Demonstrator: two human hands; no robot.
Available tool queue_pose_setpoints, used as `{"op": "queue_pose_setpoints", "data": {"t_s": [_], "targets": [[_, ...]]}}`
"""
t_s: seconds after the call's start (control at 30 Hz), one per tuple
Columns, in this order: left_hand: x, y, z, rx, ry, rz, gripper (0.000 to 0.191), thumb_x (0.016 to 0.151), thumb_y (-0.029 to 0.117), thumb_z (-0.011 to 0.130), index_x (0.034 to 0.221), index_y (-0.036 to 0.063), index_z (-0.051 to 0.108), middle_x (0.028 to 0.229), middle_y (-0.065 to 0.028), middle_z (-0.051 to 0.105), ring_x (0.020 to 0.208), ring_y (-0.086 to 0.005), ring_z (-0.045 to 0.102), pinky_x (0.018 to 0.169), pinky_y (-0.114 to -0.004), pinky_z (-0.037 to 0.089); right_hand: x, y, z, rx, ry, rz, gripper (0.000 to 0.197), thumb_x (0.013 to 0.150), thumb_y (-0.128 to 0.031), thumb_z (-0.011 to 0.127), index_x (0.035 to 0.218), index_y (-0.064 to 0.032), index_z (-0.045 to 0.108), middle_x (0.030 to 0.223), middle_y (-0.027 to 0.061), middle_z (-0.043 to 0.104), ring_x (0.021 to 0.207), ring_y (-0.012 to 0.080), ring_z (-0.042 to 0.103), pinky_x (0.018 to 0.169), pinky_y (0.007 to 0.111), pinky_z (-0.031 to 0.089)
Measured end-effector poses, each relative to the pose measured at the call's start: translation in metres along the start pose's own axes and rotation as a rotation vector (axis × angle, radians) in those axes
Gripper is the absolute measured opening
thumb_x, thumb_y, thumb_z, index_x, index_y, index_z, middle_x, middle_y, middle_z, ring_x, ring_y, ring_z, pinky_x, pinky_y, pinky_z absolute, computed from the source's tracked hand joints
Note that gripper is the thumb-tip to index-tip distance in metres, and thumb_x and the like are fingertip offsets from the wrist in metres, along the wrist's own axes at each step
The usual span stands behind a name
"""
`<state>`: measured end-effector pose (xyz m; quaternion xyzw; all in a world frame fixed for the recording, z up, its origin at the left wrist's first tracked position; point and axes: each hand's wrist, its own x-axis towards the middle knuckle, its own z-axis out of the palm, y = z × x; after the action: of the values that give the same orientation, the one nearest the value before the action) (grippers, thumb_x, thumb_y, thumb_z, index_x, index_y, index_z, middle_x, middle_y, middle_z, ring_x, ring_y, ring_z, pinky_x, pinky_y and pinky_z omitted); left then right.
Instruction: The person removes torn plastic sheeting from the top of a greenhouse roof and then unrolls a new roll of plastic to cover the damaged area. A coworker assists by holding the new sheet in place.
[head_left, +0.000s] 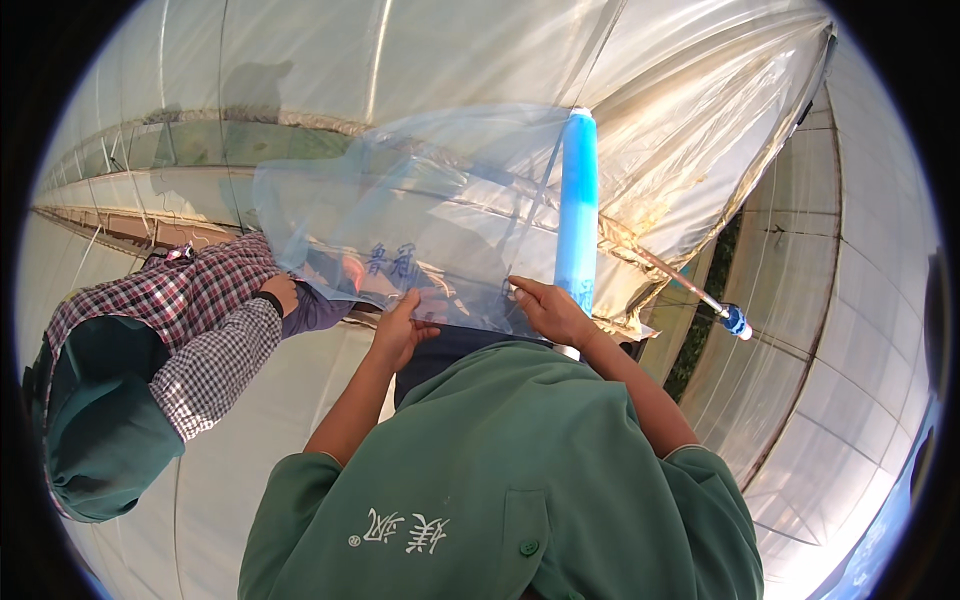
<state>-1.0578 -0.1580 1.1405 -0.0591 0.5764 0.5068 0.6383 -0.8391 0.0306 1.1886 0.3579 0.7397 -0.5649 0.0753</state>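
A sheet of clear bluish plastic film (450, 247) spreads in front of me, bearing dark blue writing near its lower edge. My left hand (405, 330) grips that near edge, thumb on top and fingers showing through the film underneath. Farther right along the same edge, my right hand (551, 304) pinches the film between thumb and forefinger. Just beyond this hand lies a long blue roll of film (577, 210), and the sheet runs from it towards the left. The roll's near end is partly hidden behind my right hand and forearm.
To my left a co-worker (217, 322) in checked sleeves bends forward, one hand (281, 292) close to the film's left corner. Greenhouse plastic sheeting (300, 67) slopes ahead. At right, a metal pole (675, 276) with a blue-wrapped end (735, 321) sticks out past the sheeting's bunched edge.
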Motion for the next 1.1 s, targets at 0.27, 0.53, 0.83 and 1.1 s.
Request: {"op": "queue_pose_setpoints", "data": {"t_s": [0.27, 0.53, 0.83, 1.1], "targets": [[-0.004, 0.004, 0.004, -0.050, -0.002, -0.032, 0.039, 0.102, 0.038, 0.042, 0.122, 0.0087, 0.057, 0.105, -0.0089, 0.067, 0.085, -0.0196, 0.066, 0.071, -0.034, 0.053, -0.001, 0.004, 0.006, -0.063, -0.112, -0.005, 0.038, 0.095, -0.022, 0.047, 0.124, -0.0007, 0.058, 0.112, 0.0249, 0.063, 0.107, 0.0393, 0.059, 0.093, 0.041, 0.045], [-0.007, 0.004, 0.006, 0.010, 0.007, -0.042, 0.040, 0.102, 0.038, 0.041, 0.123, 0.0085, 0.057, 0.107, -0.0084, 0.067, 0.088, -0.0193, 0.065, 0.071, -0.033, 0.053, -0.004, -0.003, -0.005, -0.032, 0.098, 0.025, 0.037, 0.094, -0.021, 0.047, 0.124, -0.0031, 0.058, 0.097, 0.0241, 0.066, 0.091, 0.0416, 0.062, 0.082, 0.044, 0.048], [-0.006, 0.002, 0.007, 0.037, -0.001, -0.030, 0.041, 0.102, 0.039, 0.042, 0.122, 0.0069, 0.058, 0.106, -0.0089, 0.067, 0.086, -0.0180, 0.065, 0.070, -0.031, 0.052, -0.014, 0.007, -0.008, -0.114, 0.101, 0.000, 0.037, 0.092, -0.020, 0.047, 0.124, -0.0041, 0.057, 0.093, 0.0253, 0.066, 0.088, 0.0437, 0.061, 0.080, 0.049, 0.048], [-0.009, 0.008, 0.011, 0.036, 0.015, -0.054, 0.041, 0.102, 0.040, 0.041, 0.121, 0.0070, 0.057, 0.105, -0.0083, 0.068, 0.085, -0.0172, 0.064, 0.070, -0.031, 0.052, -0.011, 0.008, -0.006, -0.172, -0.003, -0.017, 0.035, 0.090, -0.018, 0.048, 0.119, -0.0025, 0.061, 0.095, 0.0259, 0.066, 0.089, 0.0433, 0.062, 0.082, 0.048, 0.048]]}}
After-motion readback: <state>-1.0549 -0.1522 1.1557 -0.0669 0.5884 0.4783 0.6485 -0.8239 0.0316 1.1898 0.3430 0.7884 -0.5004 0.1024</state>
